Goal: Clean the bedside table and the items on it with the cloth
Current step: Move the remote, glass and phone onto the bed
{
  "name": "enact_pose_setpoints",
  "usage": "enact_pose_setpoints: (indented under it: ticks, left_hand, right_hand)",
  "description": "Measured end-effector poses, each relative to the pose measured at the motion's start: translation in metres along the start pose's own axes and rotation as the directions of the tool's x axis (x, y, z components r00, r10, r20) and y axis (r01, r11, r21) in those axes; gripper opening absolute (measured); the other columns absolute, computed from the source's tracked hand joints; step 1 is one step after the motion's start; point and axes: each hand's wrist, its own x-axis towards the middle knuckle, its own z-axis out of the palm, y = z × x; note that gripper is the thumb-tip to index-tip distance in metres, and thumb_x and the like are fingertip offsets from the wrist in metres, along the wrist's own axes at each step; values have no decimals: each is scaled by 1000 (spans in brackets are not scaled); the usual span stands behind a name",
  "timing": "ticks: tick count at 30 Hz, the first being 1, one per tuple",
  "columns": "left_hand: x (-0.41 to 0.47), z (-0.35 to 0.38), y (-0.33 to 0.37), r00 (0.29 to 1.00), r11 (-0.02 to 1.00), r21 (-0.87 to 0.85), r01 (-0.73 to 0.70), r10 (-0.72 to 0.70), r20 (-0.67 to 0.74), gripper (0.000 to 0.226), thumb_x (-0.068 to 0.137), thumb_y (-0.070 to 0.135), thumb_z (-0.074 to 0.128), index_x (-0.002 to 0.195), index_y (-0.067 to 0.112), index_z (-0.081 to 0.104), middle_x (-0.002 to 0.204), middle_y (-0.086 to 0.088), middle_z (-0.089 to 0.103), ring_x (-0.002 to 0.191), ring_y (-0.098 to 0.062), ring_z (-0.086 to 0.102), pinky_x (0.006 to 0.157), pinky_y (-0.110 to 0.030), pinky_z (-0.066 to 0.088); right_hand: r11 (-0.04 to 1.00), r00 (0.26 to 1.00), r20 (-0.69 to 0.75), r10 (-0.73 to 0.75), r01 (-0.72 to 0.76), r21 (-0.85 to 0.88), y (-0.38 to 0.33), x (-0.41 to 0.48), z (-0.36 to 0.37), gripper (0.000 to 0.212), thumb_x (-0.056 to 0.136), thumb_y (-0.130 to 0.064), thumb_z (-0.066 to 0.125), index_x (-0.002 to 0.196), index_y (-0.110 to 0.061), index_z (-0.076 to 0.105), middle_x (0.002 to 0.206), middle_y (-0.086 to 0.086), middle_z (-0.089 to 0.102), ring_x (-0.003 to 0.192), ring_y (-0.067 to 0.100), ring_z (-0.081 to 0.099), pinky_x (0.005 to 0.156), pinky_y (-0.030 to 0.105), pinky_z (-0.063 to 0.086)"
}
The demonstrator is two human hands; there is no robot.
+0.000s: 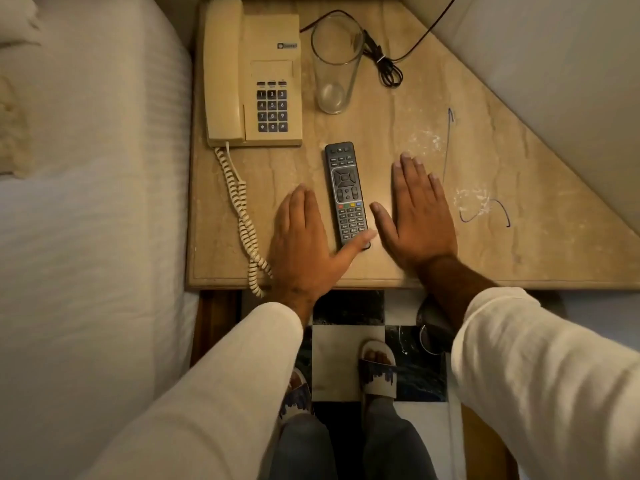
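Note:
The beige marble bedside table (433, 258) fills the upper half of the head view. A black remote (346, 192) lies lengthwise at its front middle. My left hand (304, 240) rests flat on the top just left of the remote, its thumb lying across the remote's near end. My right hand (415, 216) lies flat and empty just right of the remote, fingers spread. A cream corded telephone (252, 74) stands at the back left and a clear empty glass (334, 64) beside it. Blue pen lines (448, 140) and white powdery smears (474, 202) mark the right part. No cloth is visible.
A bed with white sheets (93, 202) borders the table on the left. The phone's coiled cord (242, 216) hangs over the front edge. A black cable (384, 64) is bundled behind the glass. A white cushion (571, 81) lies along the diagonal right edge. My slippered feet stand on checkered floor tiles (346, 362).

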Motion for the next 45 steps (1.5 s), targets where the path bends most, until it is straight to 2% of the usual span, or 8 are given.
enact_pose_setpoints:
  ticks: [5, 13, 19, 24, 33, 37, 40, 45]
  left_hand:
    - [27, -4, 53, 988, 990, -24, 141, -142, -61, 96, 93, 66, 59, 161, 5, 29, 157, -14, 41, 142, -29, 43, 119, -43, 41]
    - [35, -1, 70, 985, 980, 108, 165, -170, 36, 90, 101, 43, 56, 165, -1, 10, 162, -18, 32, 145, -31, 38, 123, -38, 35]
    - [46, -81, -29, 912, 972, -96, 215, -235, -336, 80, 99, 32, 63, 165, 4, 27, 152, -18, 46, 124, -18, 51, 96, -19, 41]
    - [95, -182, -172, 770, 875, 9, 484, -421, -479, 72, 102, 28, 59, 162, 1, 28, 154, -26, 43, 140, -39, 48, 118, -47, 44]
    - [118, -193, -205, 805, 814, 193, 548, -452, -384, 67, 108, 34, 55, 158, -4, 32, 159, -28, 38, 147, -44, 41, 124, -50, 36]
    - [107, -169, -124, 852, 978, -71, 199, -208, -480, 69, 103, 36, 64, 157, 0, 42, 162, -21, 41, 152, -35, 39, 128, -42, 31]
    - [115, -131, -37, 929, 876, -469, -110, -77, -361, 76, 92, 33, 80, 153, 3, 48, 155, -16, 53, 139, -14, 54, 116, -27, 47]
    - [160, -90, 54, 980, 800, -599, -21, -102, -171, 106, 81, 33, 91, 163, 6, 29, 162, -16, 47, 149, -28, 46, 115, -27, 39]
  right_hand:
    - [1000, 1000, -2, 4, -4, 6, 0, -1, 1, 79, 108, -56, 24, 169, -7, 13, 178, 11, 9, 166, 24, 7, 135, 45, 8]
    - [1000, 1000, -30, -4, 4, 19, 4, -1, 1, 81, 106, -58, 29, 169, -8, 14, 178, 13, 12, 165, 27, 11, 134, 49, 13]
    - [999, 998, -63, -7, 9, 34, 1, 3, 4, 83, 104, -58, 32, 167, -5, 19, 176, 15, 18, 163, 31, 18, 132, 49, 14]
    - [999, 999, -53, 1, 2, 42, 0, 4, 4, 84, 103, -56, 34, 167, -4, 21, 176, 15, 18, 164, 31, 18, 132, 50, 15]
    - [999, 999, -42, 1, 1, 32, -1, 5, 4, 84, 103, -56, 34, 167, -4, 20, 177, 14, 16, 164, 30, 16, 133, 49, 14]
    - [1000, 999, -40, 1, 0, 22, 0, 4, 4, 83, 104, -56, 35, 168, -5, 18, 177, 13, 14, 165, 28, 14, 133, 48, 14]
    - [1000, 1000, -28, 2, -2, 16, 1, 4, 4, 83, 104, -56, 34, 168, -5, 17, 178, 13, 13, 165, 27, 13, 134, 48, 13]
    - [1000, 1000, -28, 10, -10, 18, 2, 4, 5, 83, 104, -56, 32, 168, -5, 17, 177, 13, 13, 165, 27, 13, 134, 48, 12]
